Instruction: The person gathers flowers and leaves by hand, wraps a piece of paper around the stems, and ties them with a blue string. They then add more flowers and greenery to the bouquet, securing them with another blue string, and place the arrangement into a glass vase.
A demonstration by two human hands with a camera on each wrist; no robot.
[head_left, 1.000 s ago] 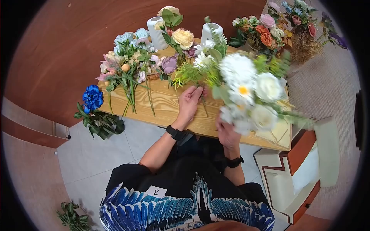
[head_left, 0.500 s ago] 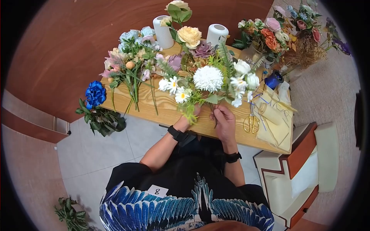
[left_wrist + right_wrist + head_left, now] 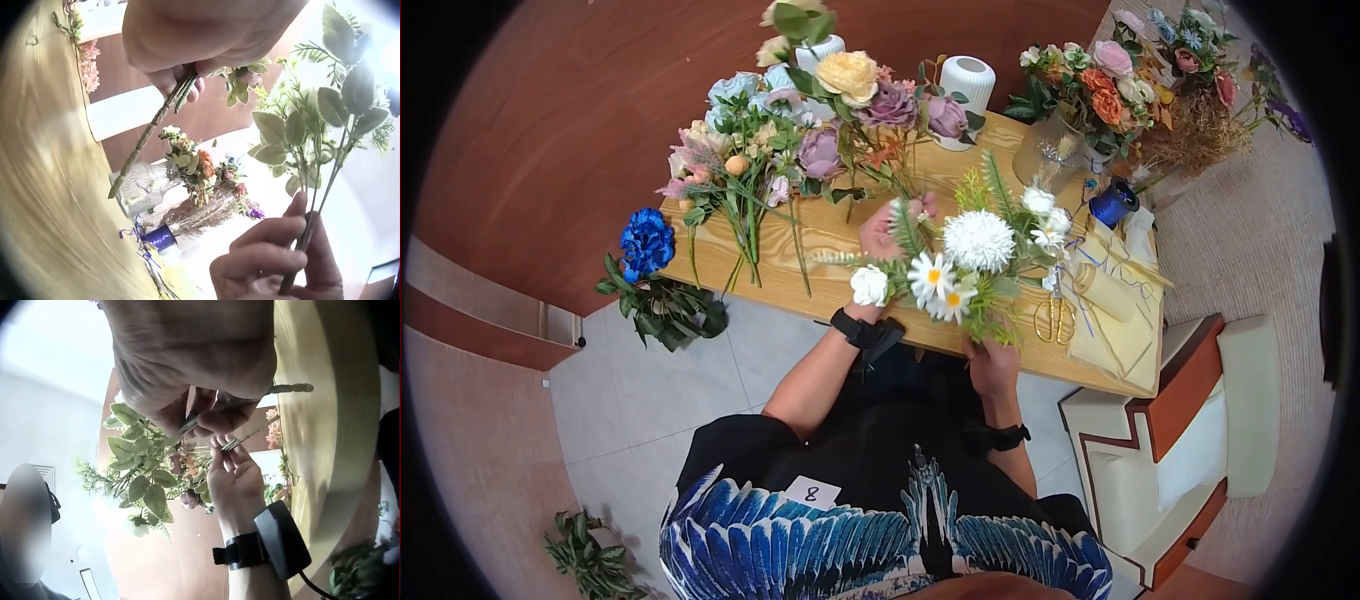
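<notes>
My left hand (image 3: 882, 232) pinches the stems of a bunch of artificial flowers with a pale yellow rose (image 3: 847, 78) and purple roses (image 3: 891, 104). In the left wrist view the thick stem (image 3: 140, 147) of that bunch slants down below the fingers. My right hand (image 3: 995, 368) grips the stems of a white bunch, which has a round chrysanthemum (image 3: 979, 240), daisies (image 3: 932, 279), small white roses and fern leaves. Seen from the left wrist, its stems (image 3: 317, 199) run between the right hand's fingers. The white blooms partly cover the left hand in the head view.
Blue and pink flowers (image 3: 730, 165) lie at the table's left. Two white ribbed vases (image 3: 968, 90) stand behind. On the right are a glass vase (image 3: 1045, 160), blue ribbon spool (image 3: 1113, 203), gold-handled scissors (image 3: 1055, 318) and yellow wrapping (image 3: 1115, 345). A sofa (image 3: 1160, 460) stands beyond.
The white bunch swung left from the right side, then dropped lower and nearer my body with the right hand. My left hand moved away from it, and the yellow and purple bunch has shifted.
</notes>
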